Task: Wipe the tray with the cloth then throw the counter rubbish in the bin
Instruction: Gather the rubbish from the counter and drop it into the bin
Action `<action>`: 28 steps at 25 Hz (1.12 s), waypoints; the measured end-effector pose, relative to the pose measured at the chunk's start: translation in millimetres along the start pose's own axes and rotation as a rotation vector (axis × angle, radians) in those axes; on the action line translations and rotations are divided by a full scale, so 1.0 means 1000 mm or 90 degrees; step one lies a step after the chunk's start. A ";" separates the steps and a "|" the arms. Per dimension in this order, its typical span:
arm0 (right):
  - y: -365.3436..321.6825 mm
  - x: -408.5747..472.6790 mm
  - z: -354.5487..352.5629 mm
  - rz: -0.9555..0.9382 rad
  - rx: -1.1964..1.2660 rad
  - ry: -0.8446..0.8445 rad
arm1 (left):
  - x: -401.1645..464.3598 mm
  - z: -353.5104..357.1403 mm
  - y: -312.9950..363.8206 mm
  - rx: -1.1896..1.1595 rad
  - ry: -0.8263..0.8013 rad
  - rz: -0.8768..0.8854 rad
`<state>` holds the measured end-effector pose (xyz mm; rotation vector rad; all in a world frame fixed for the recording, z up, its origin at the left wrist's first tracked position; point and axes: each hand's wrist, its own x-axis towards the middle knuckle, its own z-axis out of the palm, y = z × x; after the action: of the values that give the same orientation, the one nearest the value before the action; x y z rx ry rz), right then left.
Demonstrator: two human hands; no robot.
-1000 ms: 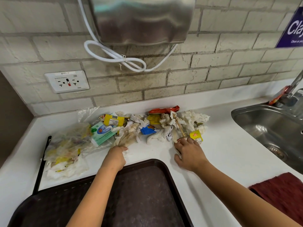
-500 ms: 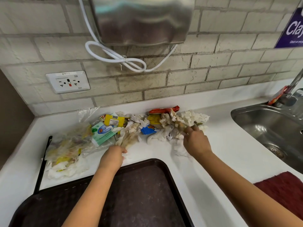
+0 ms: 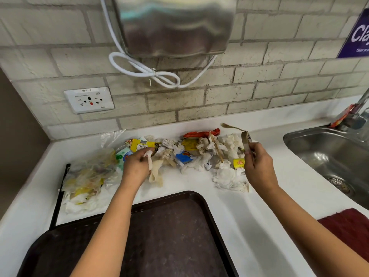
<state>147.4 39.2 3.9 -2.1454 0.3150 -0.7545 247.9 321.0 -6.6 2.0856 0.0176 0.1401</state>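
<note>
Tray (image 3: 60, 254): 6 o'clock, near edge, emptied for wiping.
Cloth (image 3: 351, 226): 4 o'clock, set aside.
Rubbish (image 3: 199, 154): 12 o'clock, heaped along the wall for collection.
Left hand (image 3: 135, 166): 11 o'clock, fingers pinch a stained tissue (image 3: 154, 172).
Right hand (image 3: 258, 166): 1 o'clock, fingers grip a brown strip (image 3: 244, 136), raised above the heap.

A worktop (image 3: 249, 226) runs along a brick wall (image 3: 259, 76). A tray (image 3: 179, 236) lies at the near edge. Behind it, a line of rubbish (image 3: 199, 154) stretches left to right near the wall, with a plastic bag (image 3: 87, 172) at its left end. The left hand (image 3: 135, 166) holds a tissue (image 3: 154, 172) above the rubbish; the right hand (image 3: 257, 166) holds a strip (image 3: 244, 138) raised above its right end. A sink (image 3: 329, 152) is set in at right, a cloth (image 3: 349, 228) before it. On the wall, a socket (image 3: 88, 99) sits left of a hand dryer (image 3: 173, 27).
</note>
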 end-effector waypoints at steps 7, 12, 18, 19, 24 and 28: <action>0.012 -0.018 0.005 -0.004 -0.008 -0.041 | -0.011 0.036 -0.037 0.443 -0.274 -0.011; 0.013 -0.023 0.006 -0.009 -0.026 -0.045 | -0.011 0.029 -0.026 0.522 -0.165 0.040; 0.011 -0.027 0.006 -0.015 -0.015 -0.053 | -0.001 -0.005 0.010 0.262 -0.001 0.048; 0.011 -0.027 0.006 -0.017 -0.014 -0.053 | -0.002 -0.009 0.013 0.212 0.004 0.024; 0.010 -0.029 0.005 -0.029 -0.005 -0.056 | -0.008 -0.021 0.020 -0.148 -0.008 -0.099; 0.006 -0.029 0.004 -0.030 0.020 -0.057 | -0.019 -0.021 0.034 -0.223 -0.039 -0.092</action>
<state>127.4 51.0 -14.5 -2.1569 0.2049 -0.6832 225.4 320.8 31.7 1.7307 0.1006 -0.0091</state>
